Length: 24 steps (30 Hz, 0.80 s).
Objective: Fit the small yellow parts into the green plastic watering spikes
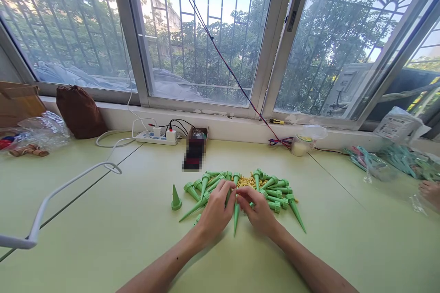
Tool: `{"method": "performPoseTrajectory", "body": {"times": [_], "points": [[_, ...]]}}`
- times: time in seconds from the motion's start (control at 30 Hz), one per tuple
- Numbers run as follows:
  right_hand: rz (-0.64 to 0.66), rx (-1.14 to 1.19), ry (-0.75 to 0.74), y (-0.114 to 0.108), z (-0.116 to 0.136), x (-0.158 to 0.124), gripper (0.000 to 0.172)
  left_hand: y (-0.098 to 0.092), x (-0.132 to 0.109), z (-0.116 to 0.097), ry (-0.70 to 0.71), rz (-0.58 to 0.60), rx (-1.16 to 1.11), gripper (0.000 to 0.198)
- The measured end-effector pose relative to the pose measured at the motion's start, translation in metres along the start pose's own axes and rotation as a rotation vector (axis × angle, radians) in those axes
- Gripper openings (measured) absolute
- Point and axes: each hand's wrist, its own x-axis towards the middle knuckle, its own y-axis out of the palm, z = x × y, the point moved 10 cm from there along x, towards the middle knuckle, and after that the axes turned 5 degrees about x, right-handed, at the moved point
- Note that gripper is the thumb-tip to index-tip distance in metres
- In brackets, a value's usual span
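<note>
Assembly seems underway: green spike point(236, 220) apparently pinched by left hand point(217, 206), hold of right hand point(258, 210) unclear; steady alignment is likely needed.

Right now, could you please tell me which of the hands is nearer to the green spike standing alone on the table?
Left: the left hand is to the right of that green spike; the right hand lies farther right, beyond the left hand.

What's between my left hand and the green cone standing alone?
In the head view, other green cones lie between the lone upright cone and your left hand.
</note>
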Motion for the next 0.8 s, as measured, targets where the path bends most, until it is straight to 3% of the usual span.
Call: {"method": "performPoseTrajectory", "body": {"times": [0.8], "points": [[0.022, 0.001, 0.004, 0.0024, -0.0009, -0.0010, 0.022, 0.0010, 0.0006, -0.0008, 0.006, 0.004, -0.014, 0.014]]}}
